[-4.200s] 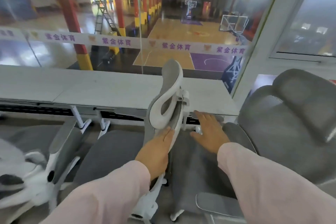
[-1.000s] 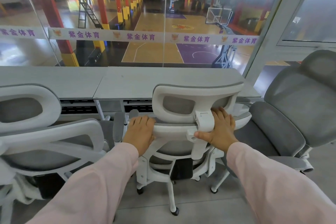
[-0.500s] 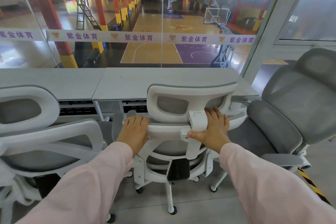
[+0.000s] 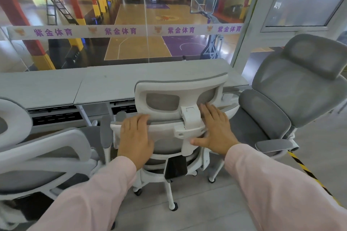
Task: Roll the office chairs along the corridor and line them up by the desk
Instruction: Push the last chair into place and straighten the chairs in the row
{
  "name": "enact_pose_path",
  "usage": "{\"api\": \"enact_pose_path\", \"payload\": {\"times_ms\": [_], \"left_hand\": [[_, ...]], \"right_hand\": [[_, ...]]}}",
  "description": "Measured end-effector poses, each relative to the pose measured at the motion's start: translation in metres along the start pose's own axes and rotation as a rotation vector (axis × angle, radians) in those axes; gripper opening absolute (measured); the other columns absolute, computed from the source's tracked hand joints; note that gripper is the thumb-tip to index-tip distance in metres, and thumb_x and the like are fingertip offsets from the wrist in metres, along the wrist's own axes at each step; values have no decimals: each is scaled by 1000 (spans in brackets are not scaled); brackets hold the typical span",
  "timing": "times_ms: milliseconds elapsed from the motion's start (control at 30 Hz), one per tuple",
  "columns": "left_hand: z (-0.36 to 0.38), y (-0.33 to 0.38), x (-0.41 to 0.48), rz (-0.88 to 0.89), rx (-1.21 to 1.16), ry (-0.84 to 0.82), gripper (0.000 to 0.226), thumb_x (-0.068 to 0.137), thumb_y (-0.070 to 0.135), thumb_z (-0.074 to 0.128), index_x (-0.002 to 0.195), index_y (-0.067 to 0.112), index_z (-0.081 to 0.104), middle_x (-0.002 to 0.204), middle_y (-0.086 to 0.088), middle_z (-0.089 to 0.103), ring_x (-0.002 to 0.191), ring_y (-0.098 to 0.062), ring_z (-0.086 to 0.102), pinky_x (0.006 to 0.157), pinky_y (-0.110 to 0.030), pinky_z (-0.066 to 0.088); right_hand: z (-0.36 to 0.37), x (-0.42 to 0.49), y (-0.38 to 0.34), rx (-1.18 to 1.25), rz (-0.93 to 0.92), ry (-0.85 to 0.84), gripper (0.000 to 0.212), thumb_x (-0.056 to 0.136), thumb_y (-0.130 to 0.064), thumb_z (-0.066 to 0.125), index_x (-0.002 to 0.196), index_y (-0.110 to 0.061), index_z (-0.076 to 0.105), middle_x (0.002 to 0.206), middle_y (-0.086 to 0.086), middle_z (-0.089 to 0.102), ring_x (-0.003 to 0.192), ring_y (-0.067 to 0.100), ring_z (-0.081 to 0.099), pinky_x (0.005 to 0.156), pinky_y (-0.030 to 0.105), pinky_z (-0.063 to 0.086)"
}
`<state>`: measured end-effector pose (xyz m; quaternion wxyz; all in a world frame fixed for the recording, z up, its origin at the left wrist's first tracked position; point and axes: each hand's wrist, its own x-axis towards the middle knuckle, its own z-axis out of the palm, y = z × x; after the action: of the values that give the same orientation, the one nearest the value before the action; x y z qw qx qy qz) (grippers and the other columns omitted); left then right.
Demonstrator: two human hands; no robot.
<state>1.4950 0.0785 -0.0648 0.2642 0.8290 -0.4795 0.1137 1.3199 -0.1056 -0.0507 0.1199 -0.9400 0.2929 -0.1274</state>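
White-framed middle chair (image 4: 167,140): centre of the frame, back to the camera and facing the desk (image 4: 112,84). Its headrest (image 4: 180,88) overlaps the desk's near edge in this view, and its castors are on the floor (image 4: 206,202).
Left hand (image 4: 136,137): lower centre. The fingers are straight and close together, laid flat over the top rim of the middle chair's backrest, clasping nothing.
Right hand (image 4: 216,133): just right of the headrest bracket (image 4: 189,120). The fingers are straight against the backrest's top rim and the thumb is spread toward the bracket, not curled round anything.
Desk: a long pale grey top running across mid-frame, set against the glass wall (image 4: 56,5).
Left-edge chair (image 4: 47,148): white frame with grey mesh, back to the camera, just beside the middle chair.
Grey chair (image 4: 293,88): right of the frame, all grey and turned at an angle, close to the desk's right end and the middle chair.
Glass wall: fills the upper half. A white band (image 4: 120,31) with purple characters crosses it, and a basketball court shows beyond.
Striped tape (image 4: 308,170): yellow and black, on the floor at lower right.
Sleeves (image 4: 84,197): pale pink, on both forearms coming in from the bottom edge.
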Motion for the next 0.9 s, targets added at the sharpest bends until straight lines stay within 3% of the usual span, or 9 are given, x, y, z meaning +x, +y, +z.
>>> {"api": "enact_pose_path", "payload": {"times_ms": [67, 200, 500, 567, 667, 833, 900], "left_hand": [[1, 28, 4, 87, -19, 91, 60, 64, 4, 64, 121, 7, 46, 119, -16, 49, 111, -31, 39, 104, -46, 34], [11, 94, 15, 314, -32, 214, 46, 70, 14, 50, 115, 12, 45, 115, -9, 48, 107, -29, 38, 103, -39, 26], [98, 286, 26, 477, -71, 109, 41, 71, 17, 55, 111, 14, 50, 109, -6, 54, 104, -26, 42, 96, -34, 28], [124, 338, 23, 500, -84, 96, 41, 70, 20, 57, 110, 15, 48, 107, -6, 55, 101, -24, 41, 92, -34, 29], [159, 415, 20, 534, -119, 71, 56, 58, 13, 76, 107, 15, 49, 103, -7, 59, 100, -21, 39, 89, -33, 29], [202, 510, 23, 543, -95, 27, 54, 48, 14, 82, 99, 14, 62, 96, -2, 61, 97, -16, 39, 91, -34, 40], [217, 534, 32, 549, -76, 14, 54, 47, 15, 83, 97, 15, 63, 94, -1, 61, 95, -15, 38, 91, -31, 35]], "right_hand": [[-6, -13, 15, -1, 11, 6, 113, 70, -61, 69, 151, -27, -1, 159, -1, 2, 146, 19, -4, 119, 40, -3], [-30, -46, 64, -34, 89, 58, 94, 78, -51, 67, 151, -26, 13, 156, -1, 16, 143, 22, 12, 118, 38, 7], [-111, -154, 239, -97, 263, 79, 65, 85, -36, 62, 143, -27, 36, 145, -6, 38, 135, 18, 30, 111, 30, 17], [-131, -183, 287, -124, 291, 63, 62, 86, -36, 61, 142, -28, 37, 143, -6, 40, 134, 18, 32, 110, 31, 19], [-160, -222, 356, -134, 350, 38, 58, 86, -36, 60, 140, -29, 39, 142, -8, 40, 133, 18, 34, 107, 32, 24], [-201, -258, 441, -151, 412, 12, 56, 89, -36, 58, 141, -30, 38, 142, -7, 41, 133, 17, 33, 109, 31, 23], [-212, -259, 469, -144, 414, 14, 56, 89, -37, 57, 141, -30, 37, 141, -7, 41, 133, 16, 33, 109, 30, 23]]}}
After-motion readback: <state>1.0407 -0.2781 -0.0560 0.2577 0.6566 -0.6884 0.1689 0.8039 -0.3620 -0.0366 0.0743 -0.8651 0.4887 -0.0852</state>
